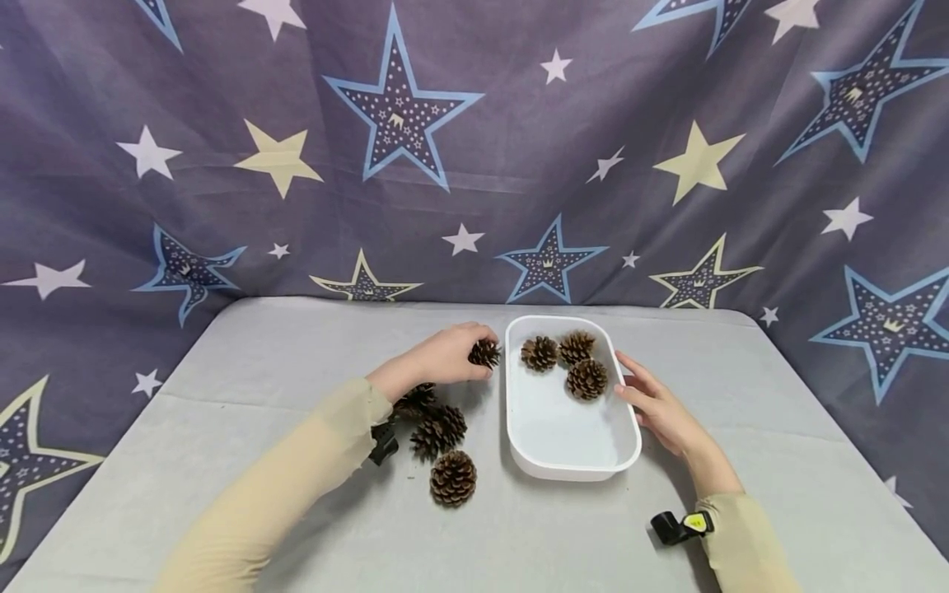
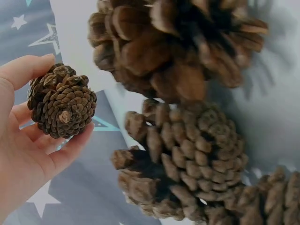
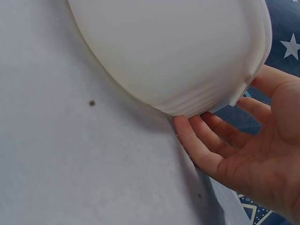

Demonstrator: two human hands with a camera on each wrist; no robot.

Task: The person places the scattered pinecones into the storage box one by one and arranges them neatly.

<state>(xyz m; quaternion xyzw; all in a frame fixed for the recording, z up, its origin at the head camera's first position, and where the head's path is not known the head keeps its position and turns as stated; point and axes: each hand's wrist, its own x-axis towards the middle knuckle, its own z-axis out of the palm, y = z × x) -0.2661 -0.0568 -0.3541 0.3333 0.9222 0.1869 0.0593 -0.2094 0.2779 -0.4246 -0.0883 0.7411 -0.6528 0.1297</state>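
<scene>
My left hand [image 1: 448,354] holds a pine cone [image 1: 485,353] between thumb and fingers, just left of the white plastic container [image 1: 571,473]. Its scaly base faces the camera in the left wrist view. Three pine cones [image 1: 586,380] lie inside the container, toward its far end. At the container's right side, my right hand [image 1: 663,408] grips the wall, with the thumb at the rim and the fingers against the outside, as the right wrist view [image 3: 225,150] also shows. Several more pine cones [image 1: 454,478] lie on the table below my left wrist, one partly hidden by it.
A light grey cloth covers the table [image 1: 311,511]. Behind it hangs a dark curtain [image 1: 474,181] printed with stars. Each wrist wears a strapped black camera [image 1: 670,528]. The container stands upright, its near end toward me.
</scene>
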